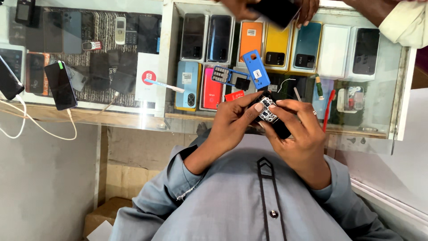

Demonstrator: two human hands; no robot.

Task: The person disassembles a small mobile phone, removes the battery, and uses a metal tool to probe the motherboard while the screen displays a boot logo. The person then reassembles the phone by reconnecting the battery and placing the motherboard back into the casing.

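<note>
My left hand and my right hand together grip a small opened keypad phone over the near edge of a glass counter. My left thumb and fingers pinch its left side; my right fingers wrap its dark body from the right. Just beyond it on the glass lie a blue phone back cover, a blue keypad frame and a small red piece.
Another person's hands hold a dark phone at the top. Boxed and displayed phones fill the case under the glass. A red toothbrush lies at right. Two phones on white cables rest at left.
</note>
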